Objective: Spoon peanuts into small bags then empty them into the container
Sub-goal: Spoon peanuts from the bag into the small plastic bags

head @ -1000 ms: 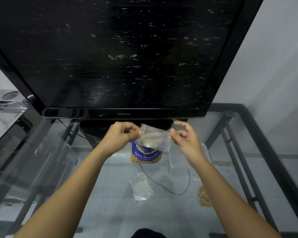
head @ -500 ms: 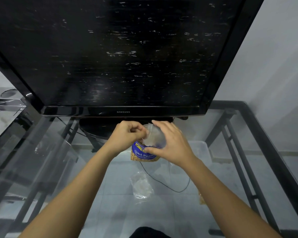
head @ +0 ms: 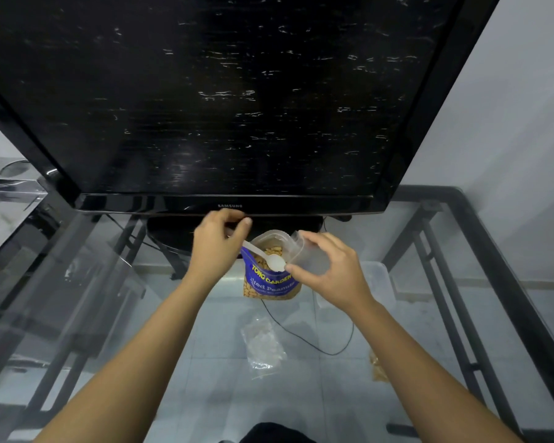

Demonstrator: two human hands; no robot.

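The peanut bag [head: 271, 276] stands open on the glass table [head: 301, 404], just in front of the TV [head: 221, 100]. It is blue with yellow letters, and you can see peanuts [head: 271, 252] in its open top.

A white spoon [head: 264, 255] reaches over the bag's mouth. Its bowl is down at the front edge of the bag, over the peanuts. The left hand [head: 218, 247] is closed on the spoon's handle, just left of the bag.

The right hand [head: 330, 270] holds a small clear bag [head: 312, 259] just right of the peanut bag. The fingers [head: 314, 239] curl over its top and the thumb [head: 298, 270] is under it, close to the spoon's bowl. The small bag looks empty.

Nearer to the person, another small clear bag [head: 263, 345] lies flat on the glass with a few peanuts in it. A third small bag with peanuts [head: 377, 367] peeks out from behind the right arm.

A clear plastic container [head: 378, 279] sits on the table behind the right hand, partly hidden by it. A thin black wire [head: 320, 348] curls behind the peanut bag.
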